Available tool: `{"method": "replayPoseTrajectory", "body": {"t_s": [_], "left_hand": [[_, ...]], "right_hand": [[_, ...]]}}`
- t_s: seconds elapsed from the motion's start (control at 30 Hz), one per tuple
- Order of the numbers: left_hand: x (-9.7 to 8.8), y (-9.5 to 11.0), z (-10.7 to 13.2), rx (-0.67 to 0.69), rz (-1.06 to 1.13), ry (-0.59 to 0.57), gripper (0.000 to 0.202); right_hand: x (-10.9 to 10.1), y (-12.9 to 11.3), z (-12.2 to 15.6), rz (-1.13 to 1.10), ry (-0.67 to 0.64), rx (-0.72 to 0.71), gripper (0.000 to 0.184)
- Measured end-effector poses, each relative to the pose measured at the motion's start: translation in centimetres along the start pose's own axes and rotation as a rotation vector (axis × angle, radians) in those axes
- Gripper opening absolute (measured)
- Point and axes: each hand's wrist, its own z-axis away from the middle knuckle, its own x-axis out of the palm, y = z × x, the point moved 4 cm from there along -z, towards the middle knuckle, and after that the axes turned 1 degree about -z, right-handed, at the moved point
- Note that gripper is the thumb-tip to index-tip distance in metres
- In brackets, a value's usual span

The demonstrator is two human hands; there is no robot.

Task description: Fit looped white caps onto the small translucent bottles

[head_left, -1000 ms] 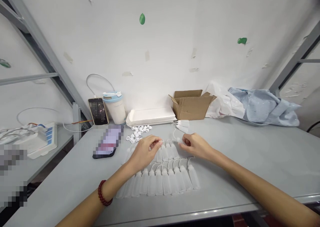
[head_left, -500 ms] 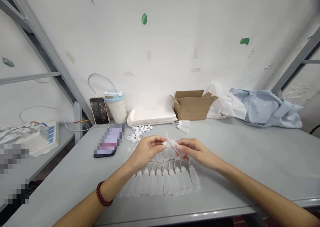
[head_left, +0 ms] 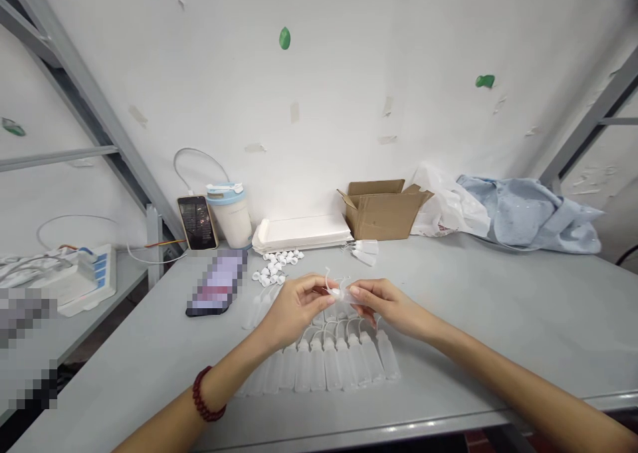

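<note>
Over the rows of bottles, my left hand point(head_left: 294, 310) pinches a small white cap point(head_left: 336, 294) between thumb and fingers. My right hand point(head_left: 391, 305) is closed around a translucent plastic squeeze bottle point(head_left: 351, 296), its neck end turned toward the cap. Cap and bottle neck meet between the fingertips; whether the cap is seated I cannot tell. A thin strap curls up there. Below lies a front row of similar bottles point(head_left: 318, 365) with looped straps, and a second row point(head_left: 252, 312) behind is partly covered by my hands.
Loose white caps point(head_left: 279, 262) lie behind my left hand, near a phone point(head_left: 219, 280). Along the wall stand another phone point(head_left: 198, 222), a cup point(head_left: 232, 217), stacked white sheets point(head_left: 304, 230), an open cardboard box point(head_left: 383, 214) and bags point(head_left: 528, 214). A few bottles point(head_left: 365, 250) lie before the box.
My hands have come closer together, bringing the cap against the bottle neck. The bottle has turned from a slant to nearly level. The view has shifted slightly.
</note>
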Motion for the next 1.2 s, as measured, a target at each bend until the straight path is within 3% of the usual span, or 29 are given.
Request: {"method": "replayPoseTrajectory", "body": {"t_s": [0.23,0.4,0.67,0.97,1.07,1.2], "left_hand": [[0.5,0.1,0.3,0.046,-0.114,0.062,0.012],[0.9,-0.4,0.4,-0.055,-0.031,0.022,0.016],[0.7,0.2,0.4,-0.087,-0.013,0.019,0.019],[0.8,0.5,0.9,0.135,-0.143,0.106,0.007],[0.7,0.6,0.6,0.058,-0.044,0.088,0.009],[0.8,0.3,0.4,-0.110,0.037,-0.039,0.025]], "right_hand": [[0.4,0.2,0.0,-0.117,0.001,0.035,0.040],[0.6,0.0,0.1,-0.160,-0.017,0.052,0.039],[0.6,0.2,0.3,0.015,-0.012,0.022,0.035],[0.2,0.4,0.2,0.120,0.069,-0.004,0.038],[0.3,0.3,0.2,0.076,0.059,-0.017,0.039],[0.6,0.4,0.3,0.002,0.039,-0.021,0.036]]}}
